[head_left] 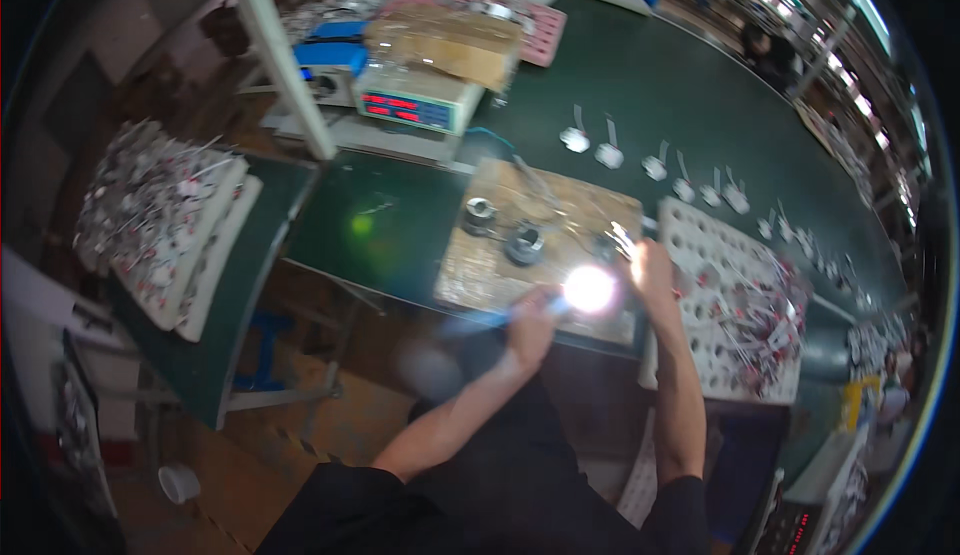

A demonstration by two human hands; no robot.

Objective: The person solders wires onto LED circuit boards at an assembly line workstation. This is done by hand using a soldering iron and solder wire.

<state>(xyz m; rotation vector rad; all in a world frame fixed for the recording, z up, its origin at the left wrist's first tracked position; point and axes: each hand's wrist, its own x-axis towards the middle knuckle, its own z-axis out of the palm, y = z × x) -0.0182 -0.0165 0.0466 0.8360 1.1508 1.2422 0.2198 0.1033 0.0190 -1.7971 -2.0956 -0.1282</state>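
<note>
Metal rings, two: one (479, 213) lying on the left far part of the wrapped board (462, 277), the other (523, 243) sitting nearer the board's middle.
Shiny piece (620, 239), one, form blurred: showing at the board's right side, just beside the right hand.
Right hand (654, 271): reaching over the board's right edge, its fingers bending toward the shiny piece; whether they are grasping it, cannot tell.
Left hand (534, 323): hovering at the board's near edge, its fingers curling beside a white glare (590, 288) that is hiding their tips; grip, cannot tell.
Perforated tray (688, 223), pale: lying right of the board and carrying a heap of wired parts (765, 330).
Small white parts with leads (609, 155): lying in a row beyond the board, toward its right.
Meter (408, 111), red digits glowing: standing beyond the board, to its left, and bearing cardboard (445, 45).
Blue-topped unit (330, 61): standing left of that meter, farther from the board.
Counter (640, 75), green: supporting the board and stretching beyond it.
Stacked trays (205, 245): standing well left of the board, carrying wired parts (140, 180).
</note>
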